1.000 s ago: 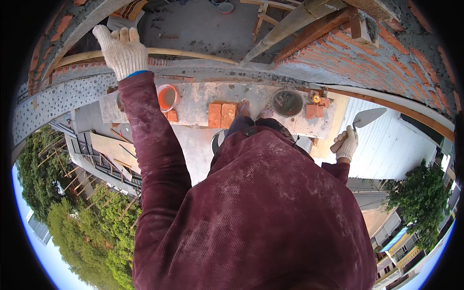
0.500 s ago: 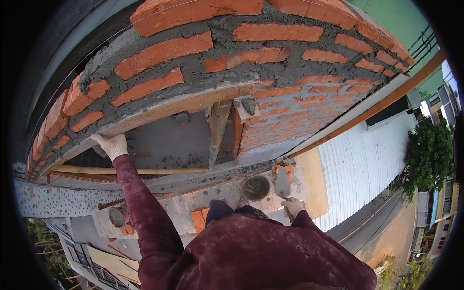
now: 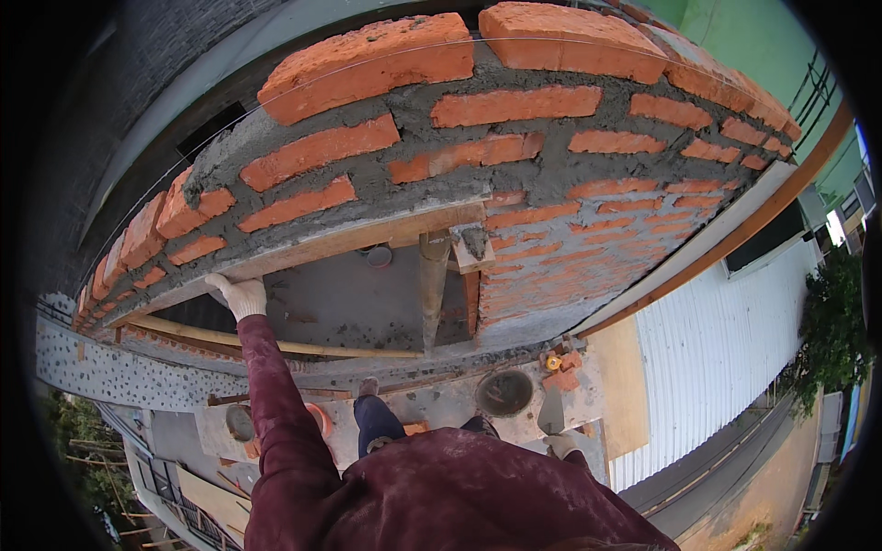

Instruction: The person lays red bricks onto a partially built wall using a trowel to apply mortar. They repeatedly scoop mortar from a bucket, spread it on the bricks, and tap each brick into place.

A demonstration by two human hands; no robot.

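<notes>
My left hand point(image 3: 244, 298), in a pale work glove, grips the lower edge of a wooden board point(image 3: 367, 233) under the brickwork. Its fingers are partly hidden behind the board. Down at my right side, my gloved right hand point(image 3: 561, 446) is closed round the handle of a trowel point(image 3: 551, 413), whose blade points away from me. Ahead rises a wall of orange bricks point(image 3: 514, 106) set in wet grey mortar point(image 3: 413, 119). On its top course lie a long brick point(image 3: 367, 66) and another brick point(image 3: 570, 41), with a gap between them and a thin string along their face.
I stand on a narrow platform point(image 3: 441, 404) bearing a round tub of mortar point(image 3: 504, 393), loose bricks point(image 3: 562, 375) and a smaller bucket point(image 3: 240, 421) at left. A wooden post point(image 3: 434, 294) props the opening. Right of the platform are plywood point(image 3: 620, 386) and a corrugated roof point(image 3: 717, 340).
My view has shifted, so the wall sits lower in it. My left foot has moved left along the platform. The right hand with the trowel is lower; my left hand keeps its hold.
</notes>
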